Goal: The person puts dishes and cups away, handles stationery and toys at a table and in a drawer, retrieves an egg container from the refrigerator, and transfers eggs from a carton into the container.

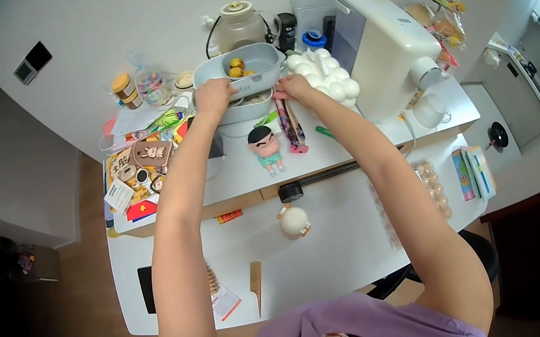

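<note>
Clearly, your left hand [216, 96] grasps the near wall of the upper grey-blue plastic bin [262, 84], atop 1 pale lower bin [251, 111] on the raised white shelf [326, 158]. A white bubble-shaped object [324, 76] crowds its right; bare shelf opens nearer you. Your right hand [297, 87] has bent fingers near the right corner, but you can't tell their contact. Your left hand partly hides the bins; the upper one's long axis runs left to right.

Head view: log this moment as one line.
left hand: at upper tub | right hand: near upper tub | upper tub: above lower tub, yellow items inside | doll: lying face-up
</note>
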Demonstrator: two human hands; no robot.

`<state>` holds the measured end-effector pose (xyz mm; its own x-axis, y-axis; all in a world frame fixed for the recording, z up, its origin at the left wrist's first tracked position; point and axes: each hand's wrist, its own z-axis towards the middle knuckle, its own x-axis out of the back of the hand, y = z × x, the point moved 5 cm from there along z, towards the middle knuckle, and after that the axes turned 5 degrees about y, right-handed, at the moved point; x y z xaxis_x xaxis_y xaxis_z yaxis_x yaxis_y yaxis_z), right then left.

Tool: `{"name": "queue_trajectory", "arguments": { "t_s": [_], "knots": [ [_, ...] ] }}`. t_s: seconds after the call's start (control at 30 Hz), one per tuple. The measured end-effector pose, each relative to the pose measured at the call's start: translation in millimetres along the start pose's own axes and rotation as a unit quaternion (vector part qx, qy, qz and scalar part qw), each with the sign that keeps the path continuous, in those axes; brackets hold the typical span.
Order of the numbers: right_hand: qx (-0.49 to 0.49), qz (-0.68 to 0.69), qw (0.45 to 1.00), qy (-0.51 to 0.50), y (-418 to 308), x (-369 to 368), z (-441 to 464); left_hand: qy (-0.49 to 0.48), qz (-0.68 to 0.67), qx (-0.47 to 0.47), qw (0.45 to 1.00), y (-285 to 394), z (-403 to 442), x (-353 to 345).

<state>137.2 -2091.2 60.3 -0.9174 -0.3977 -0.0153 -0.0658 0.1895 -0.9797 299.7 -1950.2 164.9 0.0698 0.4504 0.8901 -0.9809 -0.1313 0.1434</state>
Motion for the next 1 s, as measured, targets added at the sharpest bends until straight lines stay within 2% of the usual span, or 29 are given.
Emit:
{"name": "queue_trajectory", "arguments": {
  "t_s": [0.03, 0.13, 0.17, 0.27, 0.3, 0.37, 0.43, 0.5, 0.63, 0.73, 0.83, 0.93, 1.0],
  "knots": [
    [-0.011, 0.014, 1.0, -0.008, -3.1, 1.2, -4.9, 0.003, 0.004, 0.006, 1.0, 0.6, 1.5, 0.0],
    [-0.018, -0.075, 0.992, -0.102, -3.8, -5.3, -10.1, 0.004, 0.022, -0.015, 1.0, -3.3, 2.5, -1.1],
    [-0.024, -0.132, 0.986, -0.101, -5.2, -9.2, -18.9, -0.004, 0.034, -0.026, 0.999, -3.8, 2.5, 3.3],
    [-0.002, -0.143, 0.988, -0.06, -9.4, -22.9, -49.2, -0.056, 0.037, -0.017, 0.998, -4.8, -3.7, 17.6],
    [0.021, -0.163, 0.986, -0.002, -8.6, -25.3, -52.3, -0.071, 0.026, -0.01, 0.997, -7.6, -5.9, 20.7],
    [0.057, -0.155, 0.986, -0.01, 45.2, -28.6, 20.8, -0.105, 0.012, 0.01, 0.994, -13.8, -9.1, 22.1],
    [0.043, -0.086, 0.995, 0.006, 49.7, -31.0, 31.7, -0.088, -0.002, 0.007, 0.996, -18.4, -11.9, 20.5],
    [-0.023, 0.048, 0.997, 0.05, 12.5, -31.5, -12.9, -0.078, -0.012, 0.005, 0.997, -23.4, -10.6, 15.7],
    [0.047, 0.036, 0.99, 0.128, 12.6, -21.0, 4.3, -0.079, 0.007, 0.009, 0.997, -18.5, 1.1, -8.8],
    [0.048, 0.02, 0.996, 0.074, 20.0, -14.2, 16.7, -0.103, 0.033, 0.035, 0.993, -9.9, 3.3, -13.1],
    [0.031, -0.114, 0.993, -0.029, 42.3, -8.8, 45.5, -0.107, 0.045, 0.058, 0.992, -4.0, 4.6, -11.8],
    [0.021, -0.077, 0.996, -0.05, 5.8, -5.0, -19.2, -0.112, 0.053, 0.061, 0.99, -8.1, -0.3, -13.2],
    [0.078, -0.106, 0.991, -0.023, -4.9, 3.1, -38.9, -0.084, 0.052, 0.055, 0.994, -12.9, -1.4, -11.3]
  ]
}}
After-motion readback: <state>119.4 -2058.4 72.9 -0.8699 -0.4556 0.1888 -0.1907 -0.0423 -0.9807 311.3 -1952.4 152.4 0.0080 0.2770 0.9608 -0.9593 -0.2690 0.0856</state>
